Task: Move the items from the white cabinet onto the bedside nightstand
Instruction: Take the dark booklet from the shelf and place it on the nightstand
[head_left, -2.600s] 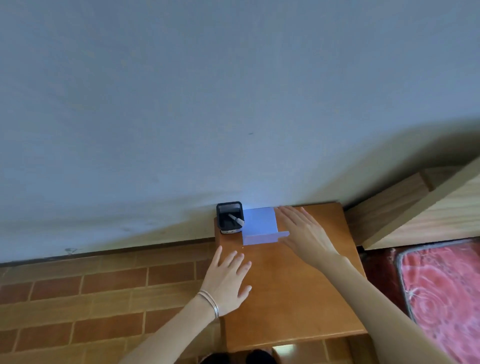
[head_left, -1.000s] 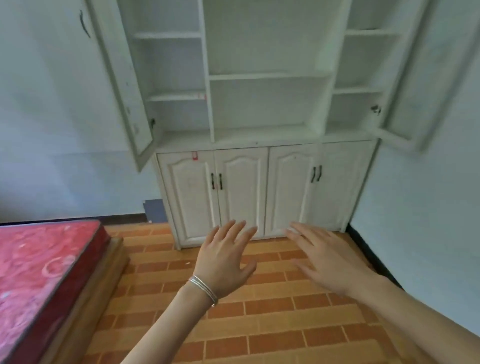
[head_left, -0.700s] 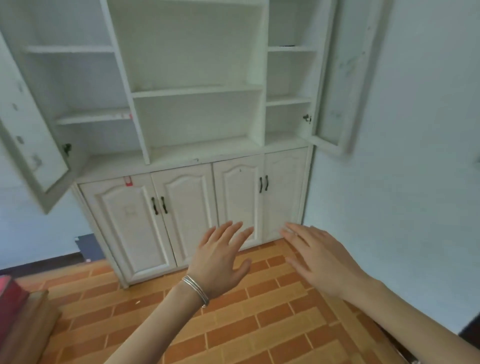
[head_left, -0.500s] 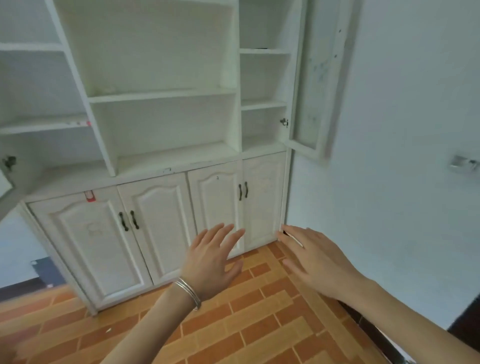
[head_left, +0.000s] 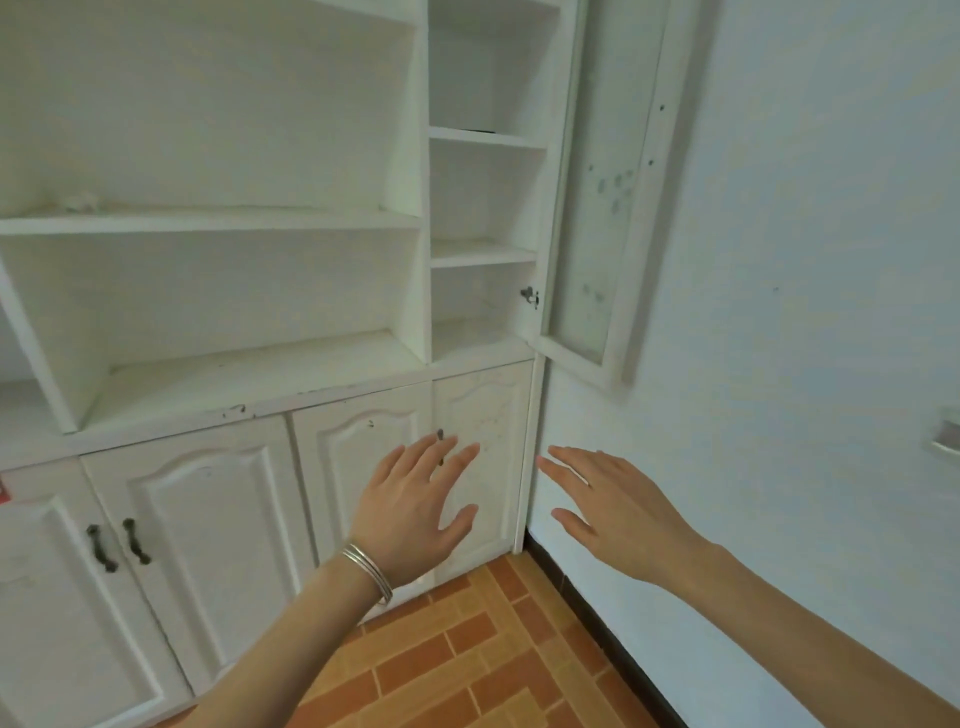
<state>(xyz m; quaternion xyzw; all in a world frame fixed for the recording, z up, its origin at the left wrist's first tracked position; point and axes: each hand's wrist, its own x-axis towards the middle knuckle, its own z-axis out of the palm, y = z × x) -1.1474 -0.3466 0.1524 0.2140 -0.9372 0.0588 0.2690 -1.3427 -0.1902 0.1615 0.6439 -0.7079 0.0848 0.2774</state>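
The white cabinet (head_left: 249, 395) fills the left and middle of the head view, its open shelves above and shut lower doors below. A thin dark item (head_left: 480, 131) lies on an upper shelf of the narrow right column. A small pale scrap (head_left: 78, 200) sits on the wide middle shelf at the left. My left hand (head_left: 415, 509), with bangles at the wrist, hangs flat and empty in front of the lower right doors. Beside it, my right hand (head_left: 618, 514) is spread and empty in front of the wall. The nightstand is out of view.
An open glass cabinet door (head_left: 602, 208) swings out at the right, against the pale wall (head_left: 805, 312). A metal fitting (head_left: 943, 441) sticks out of the wall at the right edge. Orange brick-pattern floor tiles (head_left: 467, 660) lie below.
The view has swung from the nightstand across the room to the cabinet and come closer, shifting toward its right end. Both hands stay spread and empty.
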